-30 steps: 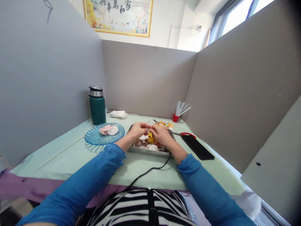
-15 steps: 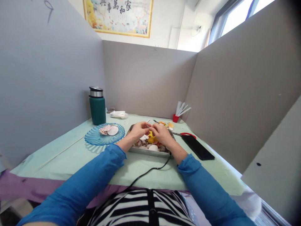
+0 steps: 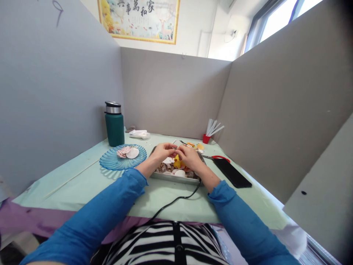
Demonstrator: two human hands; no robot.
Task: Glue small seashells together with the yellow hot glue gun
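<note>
Hovering over the metal tray (image 3: 176, 178) of shells mid-table: left hand (image 3: 162, 152) and right hand (image 3: 189, 157), fingertips meeting, pinching something too small to tell.

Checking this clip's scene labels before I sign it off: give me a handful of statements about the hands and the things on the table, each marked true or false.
1. Both hands, left hand and right hand, meet over the metal tray of shells. True.
2. The blue glass plate holds no shells. False: a few shells lie on it.
3. The green thermos stands left of the tray, lid on. True.
4. The black phone lies inside the tray. False: it lies on the table, right of the tray.
5. The red cup holds white sticks. True.
</note>
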